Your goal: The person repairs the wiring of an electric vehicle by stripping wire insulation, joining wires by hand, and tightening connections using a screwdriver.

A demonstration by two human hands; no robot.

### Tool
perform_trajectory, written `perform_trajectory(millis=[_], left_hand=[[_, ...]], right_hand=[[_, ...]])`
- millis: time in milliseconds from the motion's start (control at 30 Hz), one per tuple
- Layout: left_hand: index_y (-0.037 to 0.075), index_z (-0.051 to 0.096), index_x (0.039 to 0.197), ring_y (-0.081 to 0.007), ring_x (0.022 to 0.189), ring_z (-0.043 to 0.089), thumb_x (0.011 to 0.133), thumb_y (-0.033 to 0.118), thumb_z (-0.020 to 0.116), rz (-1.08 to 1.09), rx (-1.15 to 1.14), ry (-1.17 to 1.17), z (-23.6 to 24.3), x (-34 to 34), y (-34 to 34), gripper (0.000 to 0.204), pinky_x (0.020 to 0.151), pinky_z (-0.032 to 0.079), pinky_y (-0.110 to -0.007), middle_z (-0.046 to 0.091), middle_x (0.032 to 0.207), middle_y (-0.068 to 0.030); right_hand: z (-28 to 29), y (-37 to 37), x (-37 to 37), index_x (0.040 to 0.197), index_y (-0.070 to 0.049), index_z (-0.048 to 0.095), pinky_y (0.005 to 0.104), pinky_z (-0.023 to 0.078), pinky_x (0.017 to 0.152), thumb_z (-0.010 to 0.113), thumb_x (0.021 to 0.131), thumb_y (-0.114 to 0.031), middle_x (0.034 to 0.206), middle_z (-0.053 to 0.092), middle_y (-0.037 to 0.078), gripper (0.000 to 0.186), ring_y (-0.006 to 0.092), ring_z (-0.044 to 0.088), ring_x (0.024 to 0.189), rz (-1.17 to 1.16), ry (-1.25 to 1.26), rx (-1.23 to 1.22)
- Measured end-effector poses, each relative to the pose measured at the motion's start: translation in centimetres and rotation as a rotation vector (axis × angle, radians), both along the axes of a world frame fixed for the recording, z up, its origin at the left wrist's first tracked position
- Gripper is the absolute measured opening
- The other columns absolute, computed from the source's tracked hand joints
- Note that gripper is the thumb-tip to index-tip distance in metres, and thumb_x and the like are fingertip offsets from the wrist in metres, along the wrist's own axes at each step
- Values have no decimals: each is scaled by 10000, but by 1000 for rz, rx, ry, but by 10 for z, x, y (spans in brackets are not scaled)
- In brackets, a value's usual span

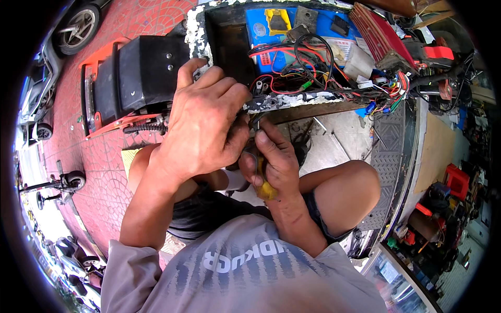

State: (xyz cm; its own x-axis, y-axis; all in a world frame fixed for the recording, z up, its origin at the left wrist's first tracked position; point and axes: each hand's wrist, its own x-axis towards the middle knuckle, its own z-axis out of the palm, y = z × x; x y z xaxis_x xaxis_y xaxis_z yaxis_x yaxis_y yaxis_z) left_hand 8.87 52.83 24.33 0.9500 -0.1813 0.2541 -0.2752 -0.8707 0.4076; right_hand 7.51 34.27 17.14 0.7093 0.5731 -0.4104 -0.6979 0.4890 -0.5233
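My left hand (206,117) is curled over the near left corner of a dark frame (292,102) with flaking white paint. Its thumb and lower fingers come together just under the frame's edge, and what lies between them is hidden. Close beside it, below the same edge, my right hand (276,161) is closed around a yellow-handled tool (267,191). A thin metal piece shows by the right fingertips; the tool's working end cannot be made out. Inside the frame sits a blue battery box (259,31), with a tangle of red and black wires (313,62) over it.
A finned red case (383,36) stands at the frame's right end, near bundled connectors (399,86). To the left is a black seat-like part with an orange frame (99,122). Loose metal rods (340,146) lie on the floor. Cluttered tools and a red bin (457,181) stand far right.
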Motion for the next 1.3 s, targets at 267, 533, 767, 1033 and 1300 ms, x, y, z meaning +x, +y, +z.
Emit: perform_trajectory(millis=[267,533,767,1033,1300], left_hand=[[42,644,894,-316,896,607,690,178,726,-3,-40,-64,-7,2,2,259,1067,362,-528,625,821,-111],[58,684,1067,-306,946,632,674,207,791,-17,-22,-38,3,-4,1,434,1105,351,-528,666,897,-90],[72,705,1041,-335,910,661,651,184,803,23,127,-35,7,-3,-9,417,993,458,-468,686,871,-118],[61,736,1032,-343,834,672,678,215,786,-40,251,-83,4,-3,-6,390,807,517,-450,692,808,-130],[92,719,1110,-366,870,672,761,250,780,49,221,-2,7,-9,-15,388,801,523,-457,692,869,-149]], right_hand=[[4,-9,23,1300,-15,635,222,348,394,611,1054,-272,657,618,61,357,99,484,424,66,-163,-274],[-4,-13,18,1213,-23,653,234,339,377,663,1006,-236,608,573,37,297,105,448,388,63,-115,-260],[-8,-6,23,1088,-15,700,217,351,400,727,948,-166,638,564,-13,208,52,468,441,-112,-167,-271],[-10,-3,20,1017,-21,698,224,356,423,727,940,-170,644,541,-24,170,50,457,495,-55,-145,-222],[-22,-9,16,864,-27,695,227,361,432,738,881,-146,637,548,-18,128,67,458,459,-154,-145,-257]])
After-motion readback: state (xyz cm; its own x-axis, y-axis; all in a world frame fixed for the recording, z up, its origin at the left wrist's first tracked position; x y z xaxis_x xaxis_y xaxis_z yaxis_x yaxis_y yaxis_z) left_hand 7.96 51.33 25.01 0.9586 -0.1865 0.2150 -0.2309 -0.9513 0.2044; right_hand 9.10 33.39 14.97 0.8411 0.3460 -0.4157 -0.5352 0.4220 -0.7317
